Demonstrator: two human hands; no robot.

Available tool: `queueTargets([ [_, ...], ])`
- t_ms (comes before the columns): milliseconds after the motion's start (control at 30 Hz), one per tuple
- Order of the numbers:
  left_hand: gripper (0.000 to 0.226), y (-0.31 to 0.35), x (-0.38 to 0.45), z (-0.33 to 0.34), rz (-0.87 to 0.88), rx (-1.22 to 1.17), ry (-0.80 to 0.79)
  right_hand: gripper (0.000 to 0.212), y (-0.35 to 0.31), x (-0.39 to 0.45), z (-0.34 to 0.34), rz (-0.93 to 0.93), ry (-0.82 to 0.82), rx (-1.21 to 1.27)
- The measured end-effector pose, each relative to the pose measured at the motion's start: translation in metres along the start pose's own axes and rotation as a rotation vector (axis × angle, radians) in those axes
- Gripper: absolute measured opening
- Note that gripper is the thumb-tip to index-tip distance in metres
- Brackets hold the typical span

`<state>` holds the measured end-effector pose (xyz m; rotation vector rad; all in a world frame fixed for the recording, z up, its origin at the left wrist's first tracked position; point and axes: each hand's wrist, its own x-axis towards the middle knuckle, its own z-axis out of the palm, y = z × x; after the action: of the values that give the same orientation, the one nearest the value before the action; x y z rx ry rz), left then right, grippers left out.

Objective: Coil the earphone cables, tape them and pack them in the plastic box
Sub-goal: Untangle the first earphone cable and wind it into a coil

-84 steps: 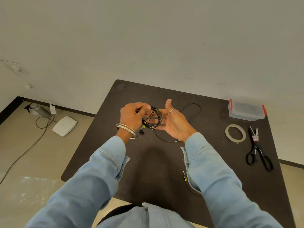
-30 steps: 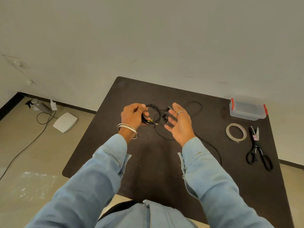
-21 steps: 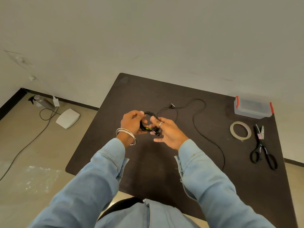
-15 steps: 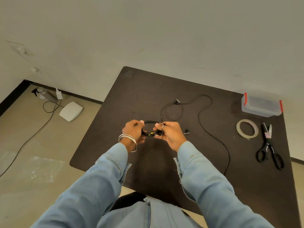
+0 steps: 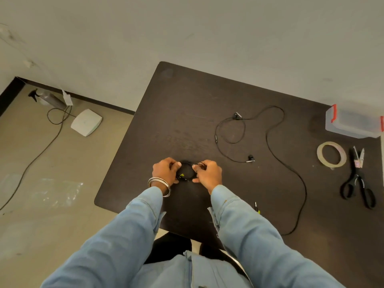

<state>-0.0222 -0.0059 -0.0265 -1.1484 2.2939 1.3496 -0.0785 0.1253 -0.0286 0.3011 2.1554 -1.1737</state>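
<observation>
**Two hands on one coil, second cable loose**

Both hands are pinching the same small black earphone coil (image 5: 186, 173) low over the dark tabletop (image 5: 182, 113): left hand (image 5: 165, 170) on its left side, right hand (image 5: 207, 173) on its right. Another earphone cable (image 5: 270, 142) sprawls uncoiled to the right. Further right sit the tape roll (image 5: 331, 155), scissors (image 5: 358, 182), and the plastic box (image 5: 353, 121) with red clips at the far corner, lid on.

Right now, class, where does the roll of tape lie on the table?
In the head view, the roll of tape lies flat at the table's right side, just left of the scissors and in front of the plastic box.
</observation>
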Motion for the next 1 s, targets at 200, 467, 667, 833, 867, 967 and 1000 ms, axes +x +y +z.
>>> queueTargets([
  [200, 0.014, -0.01, 0.012, -0.004, -0.004, 0.07, -0.016, 0.035, 0.006, 0.006, 0.004, -0.184, 0.092, -0.344],
  [467, 0.034, -0.014, 0.017, -0.001, 0.127, 0.321, 0.028, 0.025, -0.003, 0.007, 0.001, -0.236, 0.159, -0.727],
  [667, 0.053, -0.013, 0.019, 0.002, 0.069, 0.287, 0.052, 0.035, -0.001, 0.014, -0.007, -0.249, 0.006, -0.46],
  [833, 0.05, -0.013, 0.017, 0.003, -0.001, 0.232, 0.1, 0.051, -0.002, 0.018, -0.02, -0.315, -0.212, -0.472],
  [867, 0.048, -0.014, 0.016, 0.003, -0.004, 0.206, 0.108, 0.053, -0.002, 0.019, -0.022, -0.34, -0.253, -0.505],
  [967, 0.04, -0.014, 0.016, 0.003, 0.007, 0.165, 0.136, 0.044, -0.001, 0.019, -0.023, -0.433, -0.272, -0.567],
  [1000, 0.037, -0.014, 0.016, 0.002, 0.015, 0.163, 0.138, 0.035, 0.0, 0.019, -0.023, -0.452, -0.243, -0.534],
])
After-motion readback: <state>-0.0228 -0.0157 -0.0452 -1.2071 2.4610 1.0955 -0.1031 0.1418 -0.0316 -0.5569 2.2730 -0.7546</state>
